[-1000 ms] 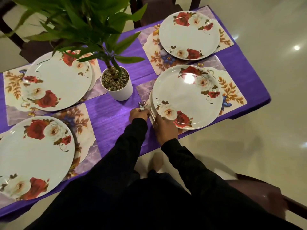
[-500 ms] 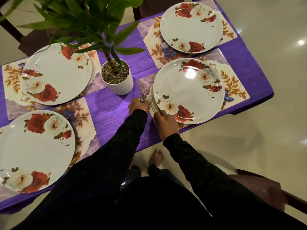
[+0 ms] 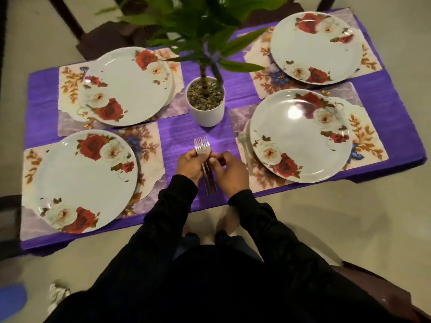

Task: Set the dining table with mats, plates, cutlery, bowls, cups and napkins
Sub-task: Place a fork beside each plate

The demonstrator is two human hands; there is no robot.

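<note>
Nearest, black sleeves [image 3: 177, 213] reaching in over the purple-covered worktop [image 3: 184, 134]. Left hand [image 3: 190, 165] closed around a bunch of forks [image 3: 202, 145], tines fanned upward and away, handles running down between both hands. Right hand [image 3: 231, 171] curled with fingertips pinching at the same bunch, just beside the left. Held above the bare purple strip between the two near settings. To the near left, a rose-patterned plate [image 3: 79, 180] resting on a floral mat [image 3: 149, 145]. To the near right, a second plate [image 3: 300, 134] on its mat [image 3: 368, 141], with what looks like pale cutlery [image 3: 245, 145] tucked at its left edge, too blurred to tell for certain. Just beyond the forks, a white pot [image 3: 206, 106] of pebbles with a leafy plant [image 3: 210, 31]. Farther back, a left plate [image 3: 128, 86] and a right plate [image 3: 317, 46], each on a mat. Beyond the far edge, dark chairs [image 3: 98, 33].
</note>
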